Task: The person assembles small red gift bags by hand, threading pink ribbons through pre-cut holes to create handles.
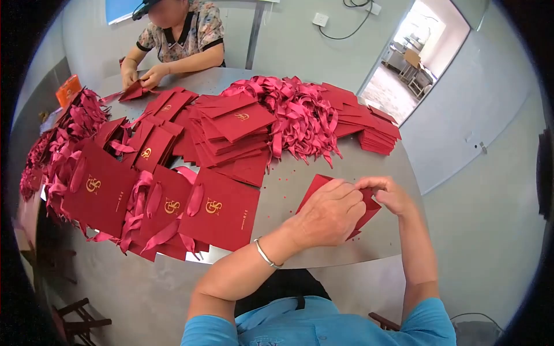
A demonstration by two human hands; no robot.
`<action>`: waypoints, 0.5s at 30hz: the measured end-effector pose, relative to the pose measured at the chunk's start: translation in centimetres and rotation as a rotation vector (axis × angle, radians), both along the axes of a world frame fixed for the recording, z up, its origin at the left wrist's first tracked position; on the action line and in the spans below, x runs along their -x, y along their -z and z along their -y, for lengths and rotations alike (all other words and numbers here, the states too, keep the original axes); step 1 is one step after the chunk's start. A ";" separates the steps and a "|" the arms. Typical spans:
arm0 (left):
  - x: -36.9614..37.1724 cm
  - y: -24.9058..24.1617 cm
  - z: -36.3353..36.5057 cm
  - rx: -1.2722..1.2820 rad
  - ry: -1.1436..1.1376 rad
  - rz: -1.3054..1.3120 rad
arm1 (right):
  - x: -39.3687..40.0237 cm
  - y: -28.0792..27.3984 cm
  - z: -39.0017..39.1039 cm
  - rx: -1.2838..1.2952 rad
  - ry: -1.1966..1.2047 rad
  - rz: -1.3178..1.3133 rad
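A small red paper bag (311, 187) lies tilted under my hands near the right front of the grey table. My left hand (333, 212), with a bracelet on its wrist, lies over the bag, its fingers bent and pressed together on it. At the bag's upper right edge my right hand (388, 195) has its fingers curled, thumb and forefinger close to my left fingertips. Whatever my right fingertips pinch is too small to make out. Small red bits lie on the table around the bag.
A heap of pink ribbons (300, 115) lies mid-table, with stacked red bags (236, 124) to its left and more red pieces (375, 138) to its right. Finished-looking bags with ribbon handles (222, 207) cover the left front. Across the table a co-worker (179, 34) holds a red piece.
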State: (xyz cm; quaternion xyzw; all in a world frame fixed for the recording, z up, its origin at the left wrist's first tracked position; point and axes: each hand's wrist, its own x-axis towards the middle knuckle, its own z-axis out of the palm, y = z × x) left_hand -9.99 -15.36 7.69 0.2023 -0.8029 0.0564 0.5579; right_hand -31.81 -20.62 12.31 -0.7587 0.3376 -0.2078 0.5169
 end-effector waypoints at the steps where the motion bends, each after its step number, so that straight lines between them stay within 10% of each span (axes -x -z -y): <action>1: -0.1 0.1 0.0 -0.011 -0.004 0.024 | -0.3 0.5 0.5 0.032 -0.020 -0.041; 9: -1.1 2.7 2.3 -0.543 -0.318 0.175 | -5.4 3.1 7.1 -0.195 0.002 -0.473; 15: -0.7 5.5 3.6 -0.714 -0.396 0.360 | -11.6 4.6 15.1 0.889 0.192 -0.170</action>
